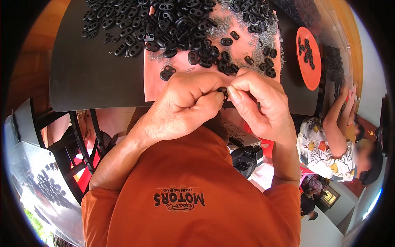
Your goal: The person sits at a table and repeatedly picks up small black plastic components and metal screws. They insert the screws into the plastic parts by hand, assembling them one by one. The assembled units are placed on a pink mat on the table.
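Hands meet: left hand (185, 103) and right hand (257, 103) both pinch one small black plastic toggle (222, 91), seemingly light, stiff, slippery; best gripped by its edges.

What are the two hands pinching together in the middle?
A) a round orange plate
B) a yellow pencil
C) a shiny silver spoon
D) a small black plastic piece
D: the left hand and the right hand meet fingertip to fingertip on a small black plastic piece, the same kind as the pile of black pieces on the pink sheet just above them.
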`<move>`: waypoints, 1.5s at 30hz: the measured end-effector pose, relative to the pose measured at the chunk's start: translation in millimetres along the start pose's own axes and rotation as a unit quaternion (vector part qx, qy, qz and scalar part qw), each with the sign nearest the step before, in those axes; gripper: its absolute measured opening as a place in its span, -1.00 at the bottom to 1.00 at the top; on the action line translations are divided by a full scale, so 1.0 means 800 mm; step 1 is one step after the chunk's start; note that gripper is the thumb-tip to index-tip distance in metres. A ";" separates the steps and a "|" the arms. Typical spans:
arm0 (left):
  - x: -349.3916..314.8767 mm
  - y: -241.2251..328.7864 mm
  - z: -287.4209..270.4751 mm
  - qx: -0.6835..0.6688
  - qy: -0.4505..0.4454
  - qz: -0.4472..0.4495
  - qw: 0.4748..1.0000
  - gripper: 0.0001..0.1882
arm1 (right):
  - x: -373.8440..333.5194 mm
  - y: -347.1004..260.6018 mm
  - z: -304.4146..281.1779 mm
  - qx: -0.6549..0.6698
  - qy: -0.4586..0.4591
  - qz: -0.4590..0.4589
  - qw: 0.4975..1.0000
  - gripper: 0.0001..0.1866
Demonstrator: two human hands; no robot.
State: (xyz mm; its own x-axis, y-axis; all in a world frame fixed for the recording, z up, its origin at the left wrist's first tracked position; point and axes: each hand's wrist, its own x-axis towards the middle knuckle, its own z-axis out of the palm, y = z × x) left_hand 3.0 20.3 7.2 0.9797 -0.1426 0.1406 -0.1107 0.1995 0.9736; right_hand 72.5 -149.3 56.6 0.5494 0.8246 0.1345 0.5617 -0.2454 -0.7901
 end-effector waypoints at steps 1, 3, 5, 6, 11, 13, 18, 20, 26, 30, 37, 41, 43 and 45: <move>0.001 0.001 0.000 -0.001 -0.002 0.000 1.000 -0.88 | 0.000 -0.001 -0.001 -0.002 0.002 0.000 1.000 -0.91; 0.002 0.001 0.001 -0.004 -0.007 0.000 1.000 -0.88 | -0.001 -0.001 0.000 -0.004 0.007 0.000 1.000 -0.91; 0.003 0.001 0.001 -0.009 -0.006 -0.006 1.000 -0.88 | 0.000 0.000 0.000 -0.009 0.012 -0.009 1.000 -0.91; 0.003 0.001 0.001 -0.012 -0.005 -0.009 1.000 -0.88 | 0.000 0.000 0.000 -0.011 0.014 -0.014 1.000 -0.91; 0.002 0.000 0.001 -0.003 -0.008 -0.006 1.000 -0.89 | -0.002 -0.002 0.001 -0.024 0.015 -0.007 1.000 -0.91; 0.002 0.000 0.002 0.003 -0.007 -0.006 1.000 -0.89 | -0.003 -0.002 0.001 -0.026 0.018 -0.007 0.999 -0.92; 0.001 0.002 0.001 -0.005 -0.011 -0.009 1.000 -0.89 | -0.004 -0.001 0.003 -0.032 0.021 -0.018 0.999 -0.91; 0.000 0.001 0.002 -0.002 -0.009 -0.008 1.000 -0.89 | -0.005 -0.002 0.004 -0.031 0.026 -0.010 0.999 -0.93; -0.003 -0.003 0.002 0.002 -0.006 -0.026 1.000 -0.87 | -0.010 0.004 -0.009 -0.045 0.057 0.029 0.997 -0.92; -0.005 -0.003 -0.001 0.014 -0.012 -0.054 0.998 -0.85 | -0.017 0.029 -0.026 -0.090 0.087 0.073 0.989 -0.92; -0.004 -0.004 0.007 -0.013 0.035 -0.054 0.998 -0.83 | -0.012 0.050 -0.019 -0.149 0.112 0.051 0.981 -0.95; -0.003 0.011 0.005 -0.056 0.038 -0.102 0.992 -0.80 | -0.012 0.052 -0.016 -0.177 0.119 0.033 0.976 -0.95; -0.005 0.013 0.004 -0.073 0.040 -0.121 0.989 -0.79 | -0.012 0.050 -0.017 -0.186 0.117 0.039 0.975 -0.95; -0.005 0.012 0.003 -0.065 0.035 -0.113 0.991 -0.78 | -0.013 0.048 -0.022 -0.204 0.111 0.052 0.971 -0.95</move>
State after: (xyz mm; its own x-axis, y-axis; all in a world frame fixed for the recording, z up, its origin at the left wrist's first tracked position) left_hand -2.5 20.2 16.5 0.9868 -0.1312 -0.0952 0.1304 0.2934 0.9471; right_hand 99.2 -176.1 35.2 0.7114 0.6647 0.2281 0.6690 -0.5412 -0.5095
